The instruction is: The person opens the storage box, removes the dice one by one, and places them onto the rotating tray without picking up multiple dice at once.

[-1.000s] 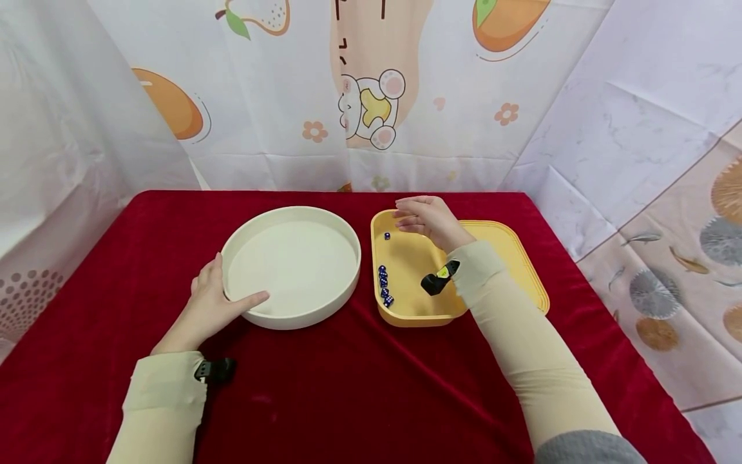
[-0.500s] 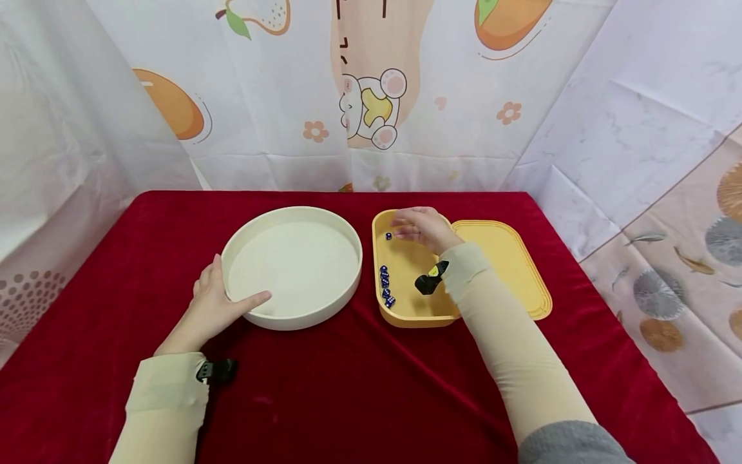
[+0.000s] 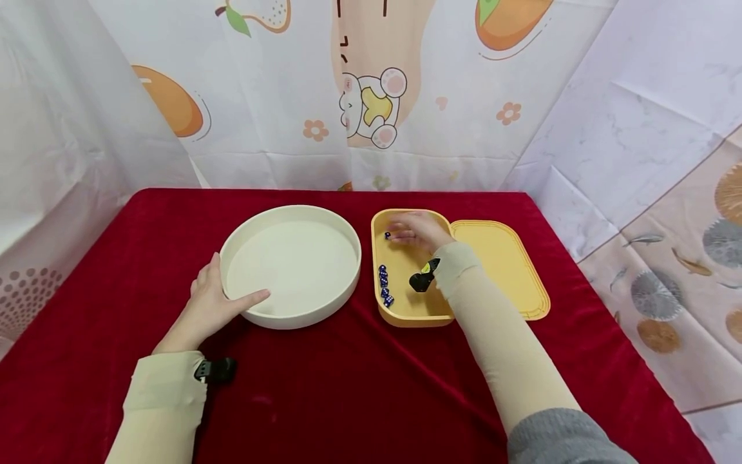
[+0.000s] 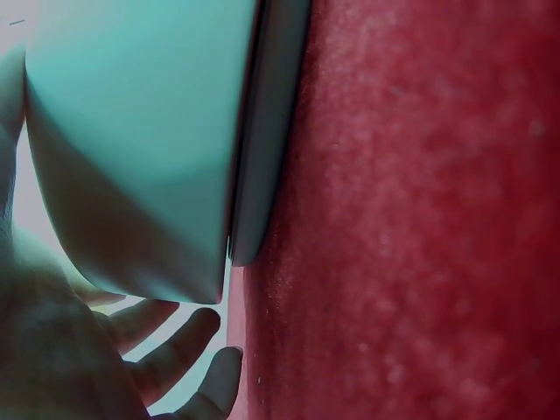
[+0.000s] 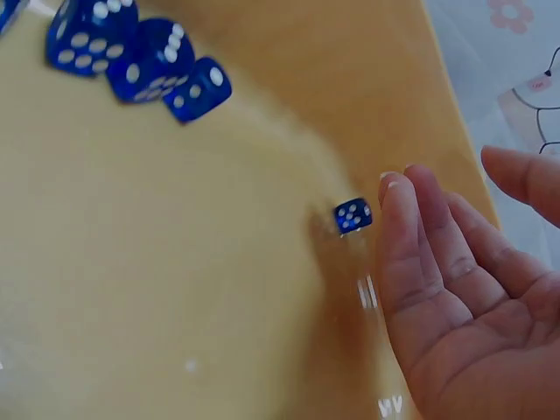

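Observation:
A round cream tray point(image 3: 295, 267) sits on the left of the table. My left hand point(image 3: 207, 304) rests at its near-left edge, fingers spread along the outer wall and thumb straight across the rim. The left wrist view shows the loose fingers beside the tray wall point(image 4: 149, 114). My right hand point(image 3: 414, 230) is inside the yellow box point(image 3: 416, 321), palm sideways, fingers nearly straight, holding nothing. One small blue die point(image 5: 353, 215) with white dots lies just beyond its fingertips, apart from them. Several more blue dice point(image 3: 383, 282) line the box's left wall.
A flat yellow lid point(image 3: 510, 270) lies against the box's right side, partly behind the right forearm. Red velvet cloth point(image 3: 324, 393) covers the table. Printed white curtains point(image 3: 261, 122) hang behind and at both sides.
My right hand has moved down and left, from above the box's far end into it, close to the single die. The left hand and the tray hold still.

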The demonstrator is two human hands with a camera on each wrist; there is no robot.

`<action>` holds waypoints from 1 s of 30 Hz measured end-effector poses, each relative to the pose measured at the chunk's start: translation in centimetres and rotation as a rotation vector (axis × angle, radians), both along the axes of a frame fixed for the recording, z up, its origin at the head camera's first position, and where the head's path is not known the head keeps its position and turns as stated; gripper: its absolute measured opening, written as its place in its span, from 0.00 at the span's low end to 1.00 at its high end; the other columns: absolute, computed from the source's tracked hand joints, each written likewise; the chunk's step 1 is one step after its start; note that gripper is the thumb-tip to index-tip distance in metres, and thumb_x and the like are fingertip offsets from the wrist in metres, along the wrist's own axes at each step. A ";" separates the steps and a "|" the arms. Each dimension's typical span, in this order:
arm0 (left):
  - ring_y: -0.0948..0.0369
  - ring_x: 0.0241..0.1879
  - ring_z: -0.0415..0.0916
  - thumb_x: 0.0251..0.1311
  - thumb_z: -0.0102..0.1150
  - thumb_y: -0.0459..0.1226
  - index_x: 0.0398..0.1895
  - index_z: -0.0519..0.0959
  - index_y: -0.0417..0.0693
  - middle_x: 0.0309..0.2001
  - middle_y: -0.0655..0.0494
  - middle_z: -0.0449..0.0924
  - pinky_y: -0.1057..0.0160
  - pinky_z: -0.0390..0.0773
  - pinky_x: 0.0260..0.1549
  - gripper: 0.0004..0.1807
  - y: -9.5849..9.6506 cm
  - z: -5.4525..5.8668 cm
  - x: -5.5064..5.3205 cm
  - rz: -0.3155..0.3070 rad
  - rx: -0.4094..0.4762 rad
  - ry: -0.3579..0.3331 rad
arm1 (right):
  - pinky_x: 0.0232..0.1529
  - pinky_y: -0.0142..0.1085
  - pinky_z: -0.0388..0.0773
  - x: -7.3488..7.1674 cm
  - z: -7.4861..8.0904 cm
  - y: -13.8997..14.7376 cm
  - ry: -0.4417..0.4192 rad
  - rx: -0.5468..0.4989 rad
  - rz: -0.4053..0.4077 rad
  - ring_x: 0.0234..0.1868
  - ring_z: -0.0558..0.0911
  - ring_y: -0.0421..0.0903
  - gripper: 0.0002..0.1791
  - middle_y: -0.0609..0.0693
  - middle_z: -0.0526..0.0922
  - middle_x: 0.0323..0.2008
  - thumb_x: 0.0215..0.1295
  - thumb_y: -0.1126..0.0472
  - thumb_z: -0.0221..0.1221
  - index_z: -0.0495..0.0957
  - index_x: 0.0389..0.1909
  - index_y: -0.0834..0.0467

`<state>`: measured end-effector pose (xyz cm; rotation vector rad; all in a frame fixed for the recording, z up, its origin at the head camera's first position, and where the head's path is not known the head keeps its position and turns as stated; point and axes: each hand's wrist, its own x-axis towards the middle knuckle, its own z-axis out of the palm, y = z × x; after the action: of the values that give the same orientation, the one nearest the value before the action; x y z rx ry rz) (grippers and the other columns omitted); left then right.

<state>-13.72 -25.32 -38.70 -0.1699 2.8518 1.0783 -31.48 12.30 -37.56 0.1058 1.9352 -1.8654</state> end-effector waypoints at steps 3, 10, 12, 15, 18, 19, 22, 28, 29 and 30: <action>0.28 0.73 0.34 0.51 0.66 0.65 0.77 0.26 0.37 0.76 0.27 0.31 0.25 0.54 0.63 0.73 0.0 0.1 0.0 0.006 0.005 0.004 | 0.53 0.40 0.83 -0.4 -0.4 -0.1 -0.022 0.009 -0.003 0.35 0.86 0.45 0.14 0.58 0.84 0.46 0.70 0.59 0.60 0.78 0.51 0.63; 0.29 0.74 0.33 0.51 0.66 0.65 0.78 0.26 0.38 0.77 0.28 0.31 0.25 0.54 0.63 0.73 0.0 0.2 0.0 0.004 0.005 0.000 | 0.43 0.34 0.85 -0.4 -0.9 -0.5 -0.046 0.018 0.026 0.29 0.85 0.44 0.13 0.59 0.86 0.41 0.68 0.60 0.62 0.79 0.48 0.65; 0.29 0.74 0.33 0.51 0.66 0.65 0.78 0.26 0.39 0.77 0.28 0.31 0.25 0.54 0.63 0.73 0.0 0.2 0.0 0.004 0.006 -0.001 | 0.41 0.33 0.85 -0.4 -1.0 -0.6 -0.054 0.024 0.042 0.29 0.85 0.43 0.15 0.58 0.86 0.38 0.68 0.60 0.62 0.78 0.50 0.66; 0.29 0.74 0.33 0.51 0.66 0.65 0.78 0.25 0.39 0.77 0.28 0.31 0.25 0.54 0.63 0.73 0.0 0.3 0.0 0.003 0.008 -0.001 | 0.39 0.32 0.85 -0.5 -1.2 -0.6 -0.071 0.026 0.052 0.28 0.85 0.43 0.16 0.55 0.86 0.34 0.68 0.60 0.62 0.77 0.51 0.66; 0.29 0.74 0.33 0.51 0.66 0.65 0.78 0.25 0.39 0.77 0.28 0.31 0.25 0.53 0.63 0.73 0.0 0.4 0.1 0.002 0.009 0.000 | 0.39 0.32 0.85 -0.7 -1.4 -0.6 -0.077 0.024 0.057 0.28 0.86 0.43 0.17 0.54 0.86 0.32 0.69 0.60 0.61 0.77 0.52 0.67; 0.29 0.74 0.33 0.51 0.66 0.65 0.78 0.26 0.39 0.77 0.28 0.31 0.25 0.53 0.63 0.72 0.0 0.4 0.1 0.003 0.010 0.001 | 0.39 0.32 0.85 -0.7 -1.5 -0.6 -0.078 0.021 0.058 0.29 0.86 0.43 0.17 0.54 0.86 0.31 0.69 0.60 0.61 0.77 0.52 0.67; 0.29 0.74 0.33 0.51 0.65 0.65 0.78 0.26 0.39 0.77 0.28 0.31 0.25 0.53 0.63 0.72 0.0 0.3 0.1 0.003 0.011 -0.001 | 0.39 0.32 0.85 -0.7 -1.6 -0.5 -0.076 0.015 0.065 0.29 0.86 0.43 0.18 0.54 0.86 0.31 0.69 0.60 0.61 0.77 0.53 0.68; 0.29 0.74 0.33 0.52 0.65 0.65 0.78 0.26 0.41 0.77 0.29 0.31 0.26 0.54 0.64 0.72 0.0 0.1 0.2 0.003 0.019 -0.008 | 0.40 0.31 0.85 -0.6 -1.8 -0.3 -0.032 0.039 0.109 0.29 0.85 0.42 0.21 0.54 0.85 0.32 0.71 0.63 0.58 0.73 0.59 0.73; 0.29 0.74 0.33 0.52 0.65 0.65 0.78 0.26 0.41 0.77 0.29 0.31 0.26 0.54 0.64 0.72 0.0 0.0 0.2 0.002 0.020 -0.009 | 0.41 0.31 0.85 -0.5 -1.8 -0.3 -0.020 0.042 0.120 0.29 0.85 0.42 0.22 0.54 0.85 0.32 0.72 0.64 0.57 0.73 0.60 0.74; 0.29 0.74 0.33 0.52 0.65 0.65 0.78 0.25 0.41 0.77 0.29 0.32 0.26 0.54 0.64 0.72 0.0 0.0 0.2 0.002 0.021 -0.010 | 0.41 0.31 0.85 -0.5 -1.9 -0.3 -0.012 0.040 0.125 0.30 0.85 0.42 0.22 0.53 0.85 0.33 0.72 0.65 0.57 0.72 0.60 0.74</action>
<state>-13.55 -25.35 -38.71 -0.1768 2.8314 1.1042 -31.99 11.96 -39.46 0.0082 1.9260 -1.7417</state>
